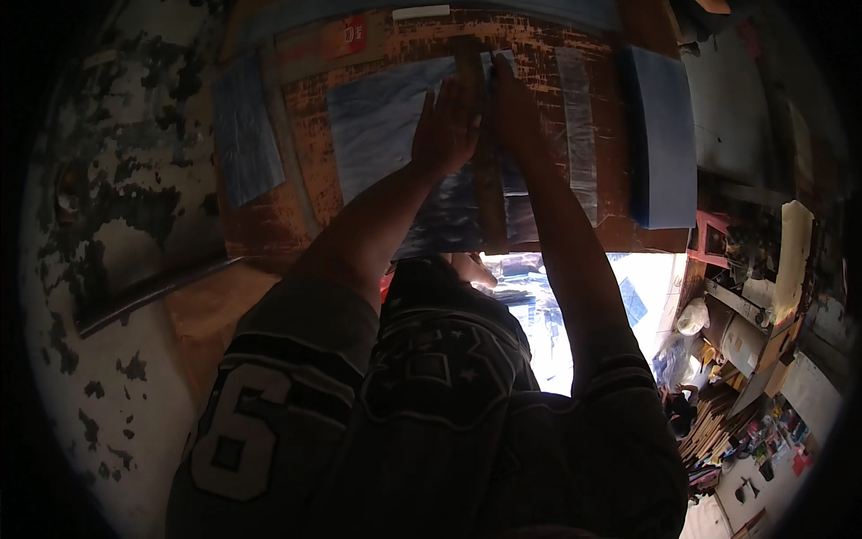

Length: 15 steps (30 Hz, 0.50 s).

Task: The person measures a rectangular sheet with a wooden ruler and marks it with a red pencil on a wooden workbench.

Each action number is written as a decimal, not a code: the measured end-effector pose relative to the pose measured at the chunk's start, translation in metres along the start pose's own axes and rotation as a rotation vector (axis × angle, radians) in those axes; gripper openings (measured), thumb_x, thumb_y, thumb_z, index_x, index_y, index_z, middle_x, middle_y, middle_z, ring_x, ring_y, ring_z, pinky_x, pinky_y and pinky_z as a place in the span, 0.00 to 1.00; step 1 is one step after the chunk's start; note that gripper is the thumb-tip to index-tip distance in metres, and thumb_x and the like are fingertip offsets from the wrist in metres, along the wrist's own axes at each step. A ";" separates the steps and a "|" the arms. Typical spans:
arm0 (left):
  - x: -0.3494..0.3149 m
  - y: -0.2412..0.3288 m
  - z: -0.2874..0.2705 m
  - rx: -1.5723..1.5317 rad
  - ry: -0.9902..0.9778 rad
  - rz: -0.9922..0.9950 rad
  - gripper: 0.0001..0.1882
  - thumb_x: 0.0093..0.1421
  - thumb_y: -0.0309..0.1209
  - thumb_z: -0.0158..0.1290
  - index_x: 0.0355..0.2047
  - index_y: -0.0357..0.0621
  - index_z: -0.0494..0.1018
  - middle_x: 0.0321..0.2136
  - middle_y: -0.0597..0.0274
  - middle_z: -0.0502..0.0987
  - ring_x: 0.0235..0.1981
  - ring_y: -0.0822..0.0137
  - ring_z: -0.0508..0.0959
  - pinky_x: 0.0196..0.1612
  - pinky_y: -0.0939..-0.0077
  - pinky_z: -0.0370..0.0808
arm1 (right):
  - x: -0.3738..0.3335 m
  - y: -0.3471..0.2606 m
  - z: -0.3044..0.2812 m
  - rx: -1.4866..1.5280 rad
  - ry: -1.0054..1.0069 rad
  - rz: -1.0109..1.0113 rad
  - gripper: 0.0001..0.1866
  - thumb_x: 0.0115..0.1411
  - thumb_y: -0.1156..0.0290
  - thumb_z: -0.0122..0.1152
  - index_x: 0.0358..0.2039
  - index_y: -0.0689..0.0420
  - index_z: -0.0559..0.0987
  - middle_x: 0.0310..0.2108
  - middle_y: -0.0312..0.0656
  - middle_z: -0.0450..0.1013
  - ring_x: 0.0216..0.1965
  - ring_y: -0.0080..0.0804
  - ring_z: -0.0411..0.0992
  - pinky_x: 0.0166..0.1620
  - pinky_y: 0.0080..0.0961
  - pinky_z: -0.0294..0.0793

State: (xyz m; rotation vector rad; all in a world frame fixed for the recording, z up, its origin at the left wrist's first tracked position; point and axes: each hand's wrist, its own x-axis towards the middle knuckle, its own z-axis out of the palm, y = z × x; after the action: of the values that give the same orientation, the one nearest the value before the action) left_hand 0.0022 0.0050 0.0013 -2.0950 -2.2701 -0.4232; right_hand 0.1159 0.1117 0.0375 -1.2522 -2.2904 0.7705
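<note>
Mostly, the worn brown desk is crowded; its nearest edge runs just in front of the person's lap, and a bare band lies between a clear plastic strip and a thick blue block by the right edge. Another bare patch shows left of the bluish plastic sheet, which lies near the middle and reaches the near edge.

Both arms stretch forward over the desk. The left hand lies flat and open on the sheet, fingers extended and slightly apart, gripping nothing, its thumb side beside a long dark strip. The right hand is just right of that strip's far part, fingers bent; shadow hides whether it grips anything.

Farther left lie a narrow bar and another plastic sheet. A red card and a white stick sit toward the far edge.
</note>
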 end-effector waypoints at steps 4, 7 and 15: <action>-0.004 -0.001 -0.004 -0.034 0.031 -0.009 0.33 0.72 0.42 0.36 0.71 0.36 0.49 0.71 0.41 0.50 0.74 0.48 0.49 0.73 0.47 0.46 | 0.007 -0.007 0.009 -0.146 -0.068 0.021 0.33 0.61 0.72 0.59 0.66 0.57 0.62 0.38 0.58 0.78 0.39 0.59 0.79 0.40 0.48 0.79; -0.005 -0.002 -0.006 -0.028 0.038 -0.016 0.33 0.72 0.43 0.38 0.70 0.35 0.53 0.71 0.41 0.52 0.74 0.49 0.49 0.73 0.48 0.47 | 0.008 -0.015 0.009 -0.150 -0.176 0.106 0.36 0.61 0.69 0.62 0.68 0.51 0.58 0.42 0.59 0.75 0.42 0.59 0.79 0.40 0.49 0.81; -0.003 0.001 -0.007 0.051 -0.010 -0.007 0.33 0.71 0.44 0.38 0.71 0.38 0.52 0.72 0.44 0.50 0.74 0.51 0.46 0.74 0.49 0.45 | 0.007 -0.013 0.009 -0.161 -0.191 0.101 0.34 0.64 0.62 0.57 0.68 0.51 0.57 0.40 0.60 0.76 0.40 0.58 0.80 0.38 0.48 0.81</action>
State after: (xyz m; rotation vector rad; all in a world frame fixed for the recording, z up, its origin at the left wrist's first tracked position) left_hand 0.0026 0.0009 0.0081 -2.0711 -2.2687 -0.3516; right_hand 0.0988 0.1099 0.0396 -1.4307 -2.5003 0.7826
